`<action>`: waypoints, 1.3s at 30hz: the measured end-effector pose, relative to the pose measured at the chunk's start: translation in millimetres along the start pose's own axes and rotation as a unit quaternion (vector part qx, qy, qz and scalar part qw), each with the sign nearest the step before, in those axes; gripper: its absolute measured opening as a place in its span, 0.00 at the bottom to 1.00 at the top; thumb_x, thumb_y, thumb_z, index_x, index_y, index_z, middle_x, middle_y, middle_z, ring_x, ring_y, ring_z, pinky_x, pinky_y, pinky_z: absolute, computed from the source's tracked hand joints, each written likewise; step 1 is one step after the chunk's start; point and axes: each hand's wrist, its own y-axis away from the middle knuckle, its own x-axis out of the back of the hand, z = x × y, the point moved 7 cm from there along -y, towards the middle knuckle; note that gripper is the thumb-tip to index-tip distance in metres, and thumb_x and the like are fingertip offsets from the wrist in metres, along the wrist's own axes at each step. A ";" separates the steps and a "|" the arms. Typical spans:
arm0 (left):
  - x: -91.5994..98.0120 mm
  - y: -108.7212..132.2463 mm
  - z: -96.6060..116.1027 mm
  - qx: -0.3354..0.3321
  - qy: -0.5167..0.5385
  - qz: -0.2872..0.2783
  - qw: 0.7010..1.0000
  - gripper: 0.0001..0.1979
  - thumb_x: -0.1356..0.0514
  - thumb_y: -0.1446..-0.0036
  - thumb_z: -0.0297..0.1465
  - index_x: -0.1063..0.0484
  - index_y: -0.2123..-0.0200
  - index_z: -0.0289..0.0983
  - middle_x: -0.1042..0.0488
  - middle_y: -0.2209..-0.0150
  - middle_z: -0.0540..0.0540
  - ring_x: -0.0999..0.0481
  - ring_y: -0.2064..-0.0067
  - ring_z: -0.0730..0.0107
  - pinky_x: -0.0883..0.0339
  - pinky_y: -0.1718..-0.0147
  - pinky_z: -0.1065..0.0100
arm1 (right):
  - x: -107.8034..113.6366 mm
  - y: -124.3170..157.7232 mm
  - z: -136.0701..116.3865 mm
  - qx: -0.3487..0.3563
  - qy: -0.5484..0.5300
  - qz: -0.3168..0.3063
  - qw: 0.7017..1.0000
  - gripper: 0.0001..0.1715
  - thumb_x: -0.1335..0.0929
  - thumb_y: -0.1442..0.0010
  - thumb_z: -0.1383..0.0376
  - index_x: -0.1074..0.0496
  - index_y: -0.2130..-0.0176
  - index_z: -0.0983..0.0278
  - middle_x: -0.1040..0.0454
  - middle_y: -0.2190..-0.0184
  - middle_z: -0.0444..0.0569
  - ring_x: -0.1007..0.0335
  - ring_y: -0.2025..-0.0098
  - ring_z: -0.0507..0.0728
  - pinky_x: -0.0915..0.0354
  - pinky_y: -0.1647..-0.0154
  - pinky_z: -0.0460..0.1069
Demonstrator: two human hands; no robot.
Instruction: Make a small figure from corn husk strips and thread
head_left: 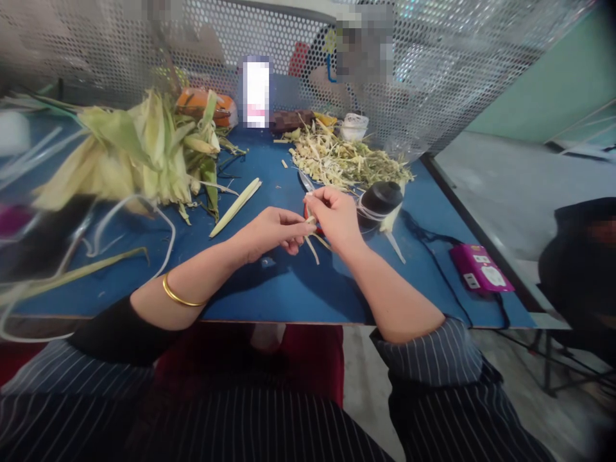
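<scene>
My left hand [278, 232] and my right hand [335, 217] meet over the blue table, fingertips almost touching. Both pinch a thin pale strip of corn husk [312, 250], whose ends hang below the fingers. Partly covered by my right hand, a pair of scissors [306, 182] shows its blades and a bit of red handle. Right of that hand is a black cone [381, 200] with pale cord around it. A folded length of pale husk [235, 206] lies left of my hands.
Corn husks [149, 151] are heaped at the left, husk scraps [346, 160] at the back right. A phone [256, 93] stands at the back before a perforated metal screen [283, 35]. A purple power strip [481, 268] with a black cable sits near the right edge. People are nearby.
</scene>
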 end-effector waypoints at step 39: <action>36.1 -5.7 -15.9 0.057 0.240 0.167 0.955 0.05 0.33 0.51 0.29 0.23 0.74 0.32 0.24 0.75 0.45 0.26 0.74 0.75 0.31 0.71 0.71 | -10.3 33.2 -68.1 0.416 0.342 0.014 0.842 0.08 0.35 0.38 0.64 0.26 0.61 0.59 0.27 0.65 0.48 0.34 0.61 0.57 0.43 0.55 0.55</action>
